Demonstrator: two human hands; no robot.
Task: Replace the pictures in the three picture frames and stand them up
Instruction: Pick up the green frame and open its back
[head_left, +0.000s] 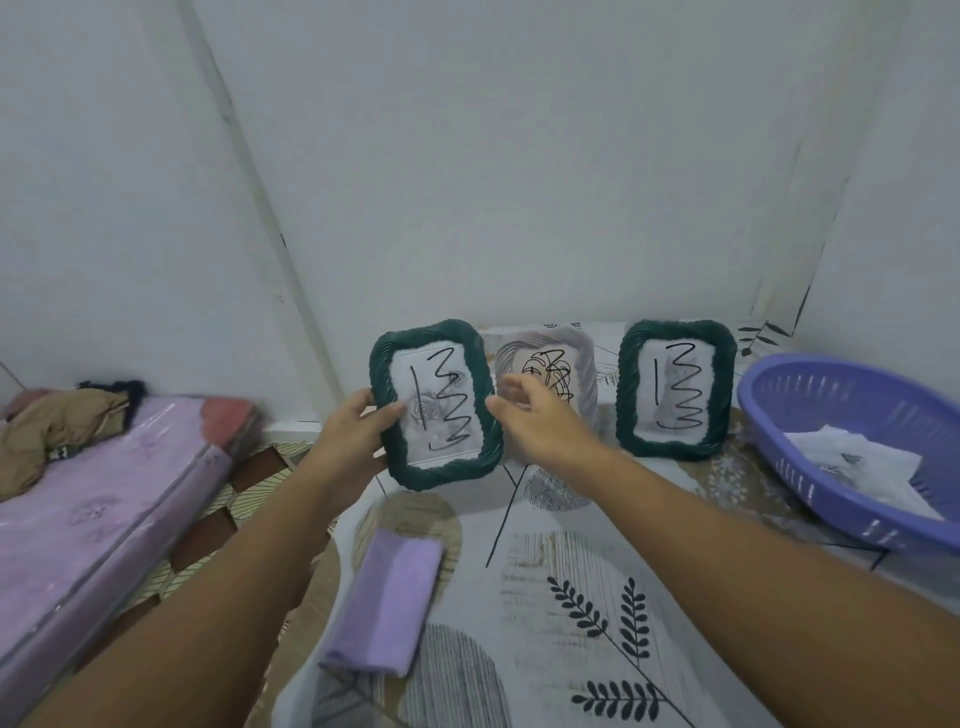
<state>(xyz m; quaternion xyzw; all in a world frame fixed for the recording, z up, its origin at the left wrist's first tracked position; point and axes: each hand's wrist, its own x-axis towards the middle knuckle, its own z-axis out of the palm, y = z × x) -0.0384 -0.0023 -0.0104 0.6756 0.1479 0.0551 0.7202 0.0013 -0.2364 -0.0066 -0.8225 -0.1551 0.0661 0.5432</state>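
Three picture frames are at the back of the table. My left hand (358, 423) grips the left edge of a dark green frame (435, 405), held tilted above the table, with a white paper marked in black pen inside. My right hand (535, 415) hovers just right of that frame with fingers loosely curled, holding nothing. Behind my right hand a pale grey frame (566, 364) stands upright with a scribbled paper, partly hidden. A second dark green frame (675, 389) stands upright at the right, showing a similar pen-marked paper.
A purple plastic basket (810, 395) with white papers (857, 462) sits at the table's right. A folded lilac cloth (389, 603) lies near the table's left front. The leaf-patterned tablecloth (571, 597) covers the table. A pink mattress (88, 519) lies at left; walls stand close behind.
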